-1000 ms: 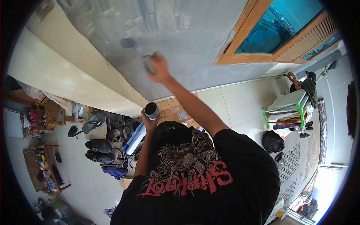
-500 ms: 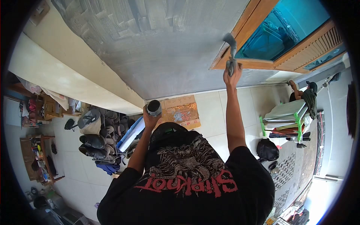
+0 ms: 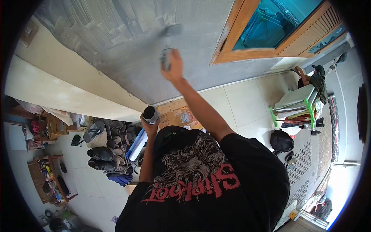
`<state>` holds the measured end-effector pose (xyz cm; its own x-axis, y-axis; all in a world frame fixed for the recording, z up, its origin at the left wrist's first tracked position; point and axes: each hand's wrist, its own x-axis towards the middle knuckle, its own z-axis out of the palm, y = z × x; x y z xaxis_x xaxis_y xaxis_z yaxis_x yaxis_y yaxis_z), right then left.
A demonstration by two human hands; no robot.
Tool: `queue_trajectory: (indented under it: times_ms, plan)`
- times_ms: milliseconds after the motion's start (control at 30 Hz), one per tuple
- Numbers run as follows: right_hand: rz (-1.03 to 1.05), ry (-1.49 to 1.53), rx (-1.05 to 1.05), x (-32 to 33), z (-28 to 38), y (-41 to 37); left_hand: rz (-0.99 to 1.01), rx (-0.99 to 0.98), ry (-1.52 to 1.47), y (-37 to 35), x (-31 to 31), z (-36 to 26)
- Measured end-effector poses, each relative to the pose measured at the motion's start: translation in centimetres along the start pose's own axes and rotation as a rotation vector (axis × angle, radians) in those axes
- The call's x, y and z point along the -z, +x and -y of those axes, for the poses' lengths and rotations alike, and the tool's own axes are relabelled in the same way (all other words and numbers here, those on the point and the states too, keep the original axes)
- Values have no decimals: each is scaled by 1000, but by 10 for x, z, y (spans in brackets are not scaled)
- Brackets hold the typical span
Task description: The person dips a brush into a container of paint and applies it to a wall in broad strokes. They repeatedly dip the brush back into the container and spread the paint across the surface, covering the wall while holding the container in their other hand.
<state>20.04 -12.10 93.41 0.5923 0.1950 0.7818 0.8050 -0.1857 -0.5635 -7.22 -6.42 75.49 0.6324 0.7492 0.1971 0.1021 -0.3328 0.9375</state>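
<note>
My right hand (image 3: 174, 66) is closed around the handle of a paintbrush (image 3: 166, 58), raised in front of the grey-painted wall (image 3: 203, 44). The brush's head is smeared by motion and overlaps the wall, where lighter, streaky strokes show higher up on the left. Lower down, near the wall's base, my left hand (image 3: 150, 127) grips a small paint can (image 3: 153, 117) with a dark inside, its mouth facing up. A wooden window frame (image 3: 222, 57) with blue glass lies to the right of the brush.
Cardboard (image 3: 165, 115) covers the floor below the wall. Shoes (image 3: 101, 154) crowd a rack at left, beside a cream pillar (image 3: 77, 91). On the right are a green-cornered cloth rack (image 3: 295, 106), a black bag (image 3: 281, 140) and another person (image 3: 304, 78) low by the wall.
My right hand has swept the paintbrush left, away from the window frame and across the wall. The paint can stays in my left hand, shifted slightly left in view.
</note>
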Motion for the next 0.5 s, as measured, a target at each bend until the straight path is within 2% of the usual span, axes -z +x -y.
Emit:
queue_trajectory:
  times_ms: [33,100,200,300,333,400,467,500]
  plan:
    - [-29,43,68,-18,21,-2,5,-1,2,0,5,-2]
    - [101,177,104,-56,63,-10,-41,-52,18,1,14,-2]
    - [153,369,272,-104,129,-12,-65,-59,32,4,24,2]
    - [259,412,328,-114,166,-10,-43,-50,4,9,33,6]
    - [321,421,348,-113,173,-8,-38,-55,1,12,34,5]
    - [296,383,332,-115,169,-6,-42,-72,18,12,37,3]
    - [145,355,314,-114,135,6,-33,-93,52,13,37,11]
    - [185,307,278,-96,118,17,-30,-111,88,12,37,14]
